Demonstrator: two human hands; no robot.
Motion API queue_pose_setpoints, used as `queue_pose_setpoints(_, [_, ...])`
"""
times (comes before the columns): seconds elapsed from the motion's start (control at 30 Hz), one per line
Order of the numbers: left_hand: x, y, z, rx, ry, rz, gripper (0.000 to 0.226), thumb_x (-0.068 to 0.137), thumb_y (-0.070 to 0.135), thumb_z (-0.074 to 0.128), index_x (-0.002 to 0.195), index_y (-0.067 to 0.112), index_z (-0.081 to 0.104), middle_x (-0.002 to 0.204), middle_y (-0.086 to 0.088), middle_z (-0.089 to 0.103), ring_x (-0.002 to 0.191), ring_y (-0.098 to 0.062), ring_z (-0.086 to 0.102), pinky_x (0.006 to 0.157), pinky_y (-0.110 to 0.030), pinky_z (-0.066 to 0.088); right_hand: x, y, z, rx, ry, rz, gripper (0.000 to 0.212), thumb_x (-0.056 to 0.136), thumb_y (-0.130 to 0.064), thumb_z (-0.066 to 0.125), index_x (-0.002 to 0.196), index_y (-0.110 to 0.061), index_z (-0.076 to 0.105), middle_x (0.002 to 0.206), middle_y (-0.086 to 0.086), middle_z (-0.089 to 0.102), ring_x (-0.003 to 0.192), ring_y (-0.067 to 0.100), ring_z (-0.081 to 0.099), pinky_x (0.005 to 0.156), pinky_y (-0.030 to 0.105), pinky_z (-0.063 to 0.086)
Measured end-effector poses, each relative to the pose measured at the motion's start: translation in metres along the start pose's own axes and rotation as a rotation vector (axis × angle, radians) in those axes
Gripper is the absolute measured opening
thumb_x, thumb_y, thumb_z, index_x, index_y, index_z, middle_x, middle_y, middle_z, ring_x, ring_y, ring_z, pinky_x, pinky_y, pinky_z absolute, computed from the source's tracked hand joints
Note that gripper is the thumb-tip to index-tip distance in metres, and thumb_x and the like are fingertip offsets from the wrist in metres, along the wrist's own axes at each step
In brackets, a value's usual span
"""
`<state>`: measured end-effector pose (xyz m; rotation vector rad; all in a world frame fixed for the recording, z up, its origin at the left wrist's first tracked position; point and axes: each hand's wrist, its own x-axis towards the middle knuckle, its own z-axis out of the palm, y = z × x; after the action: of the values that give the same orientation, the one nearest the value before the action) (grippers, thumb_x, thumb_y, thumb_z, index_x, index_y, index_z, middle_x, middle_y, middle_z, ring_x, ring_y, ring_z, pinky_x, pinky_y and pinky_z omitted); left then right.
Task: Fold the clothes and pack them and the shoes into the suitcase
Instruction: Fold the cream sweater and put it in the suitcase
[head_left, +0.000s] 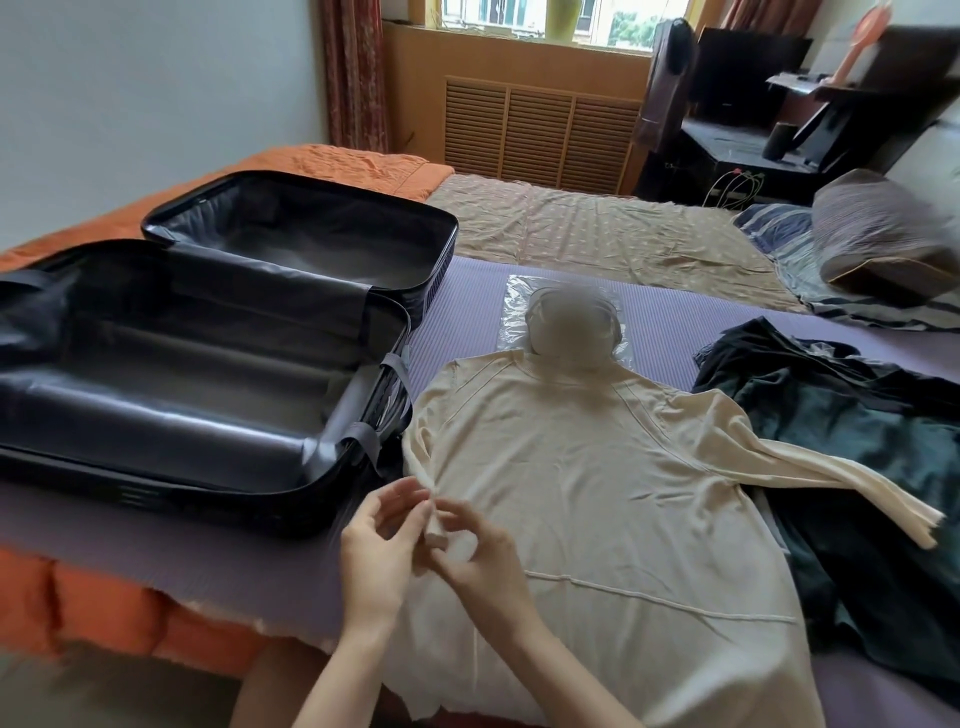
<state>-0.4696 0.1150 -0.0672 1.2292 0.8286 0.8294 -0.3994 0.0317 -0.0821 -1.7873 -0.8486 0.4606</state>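
Cream knit is your business here: the cream shirt (571, 493) lies flat, front up, on the purple mat (467, 312), collar away from you and hem towards you, not yet folded. Your right hand (478, 556) grips the cuff (435, 532) of the sleeve on the shirt's left edge, fingers curled round its end. Your left hand (376, 545) has its fingertips at the same sleeve just above the cuff, but motion blur hides whether they pinch it or only touch, so I cannot tell. The shirt's other sleeve (831, 483) trails out to its right, across the dark clothes heap (857, 441). Just beyond the shirt's collar sits a clear plastic bag (519, 296) holding something blurred, probably the shoes. Left of the shirt, touching its shoulder, the suitcase (156, 480) lies open, and nothing shows in either half. I judge you are at the very start: no garment is folded and nothing is packed. The cream shirt, the dark heap and the bagged item all remain to go in. By count: one suitcase with two open halves, one cream shirt, one dark heap whose garments I cannot separate, one plastic bag, and one pillow (883, 234) far to the shirt's right.
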Motion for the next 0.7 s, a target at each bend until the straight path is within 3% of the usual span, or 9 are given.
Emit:
queue_pose_setpoints(0.07, [0.002,0.000,0.011,-0.033,-0.060,-0.009,0.022,0.085,-0.001,0.063,0.105,0.009,0.065,0.096,-0.008,0.072,0.095,-0.018,0.068,0.085,-0.033,0.055,0.004,0.000,-0.009,0.098,0.082,0.030,0.014,0.083,-0.023,0.069,0.096,-0.028,0.073,0.085,-0.011,0.073,0.082,0.003,0.067,0.075,0.029,0.054])
queue_pose_setpoints(0.1, [0.003,0.000,0.015,-0.033,-0.077,0.006,0.021,0.086,0.000,0.062,0.105,0.009,0.065,0.096,-0.007,0.072,0.095,-0.016,0.068,0.085,-0.030,0.055,0.007,0.001,-0.017,0.128,0.127,0.036,0.012,0.085,-0.015,0.068,0.089,-0.025,0.074,0.082,-0.010,0.074,0.079,0.003,0.067,0.072,0.024,0.053])
queue_pose_setpoints(0.2, [0.009,-0.002,0.021,0.108,-0.105,0.126,0.022,0.089,0.001,0.058,0.105,0.014,0.066,0.097,-0.001,0.071,0.093,-0.004,0.066,0.084,-0.019,0.051,0.025,0.015,-0.047,0.200,0.299,0.097,0.022,0.089,-0.003,0.060,0.076,-0.017,0.071,0.074,-0.005,0.071,0.072,0.003,0.060,0.068,0.024,0.046])
queue_pose_setpoints(0.3, [0.024,-0.016,0.027,0.386,-0.180,0.272,0.033,0.086,-0.002,0.060,0.105,0.024,0.064,0.106,0.012,0.065,0.098,0.003,0.060,0.085,-0.008,0.043,0.050,0.032,-0.081,0.197,0.434,0.193,0.022,0.093,-0.007,0.056,0.078,-0.017,0.068,0.074,-0.004,0.065,0.075,0.007,0.054,0.069,0.029,0.043])
queue_pose_setpoints(0.43, [0.058,-0.038,0.040,0.677,-0.274,0.440,0.036,0.086,0.002,0.062,0.118,0.018,0.061,0.121,0.005,0.058,0.119,-0.012,0.050,0.106,-0.028,0.037,0.074,0.049,-0.120,0.133,0.490,0.240,0.021,0.096,-0.012,0.052,0.081,-0.016,0.066,0.076,0.003,0.061,0.074,0.011,0.051,0.066,0.027,0.039])
queue_pose_setpoints(0.6, [0.099,-0.049,0.065,0.904,-0.421,0.424,0.038,0.097,0.018,0.048,0.135,0.020,0.049,0.147,0.001,0.039,0.141,-0.012,0.024,0.117,-0.032,0.014,0.099,0.066,-0.152,0.074,0.535,0.269,0.020,0.095,-0.012,0.052,0.083,-0.012,0.068,0.070,-0.001,0.060,0.072,0.013,0.052,0.062,0.023,0.039])
queue_pose_setpoints(0.7, [0.120,-0.055,0.075,1.089,-0.452,0.381,0.043,0.100,0.024,0.039,0.143,0.023,0.036,0.155,0.002,0.023,0.144,-0.010,0.012,0.116,-0.035,0.001,0.108,0.083,-0.170,-0.116,0.568,0.332,0.018,0.094,-0.016,0.051,0.089,-0.011,0.068,0.082,0.005,0.066,0.085,0.024,0.061,0.073,0.034,0.044])
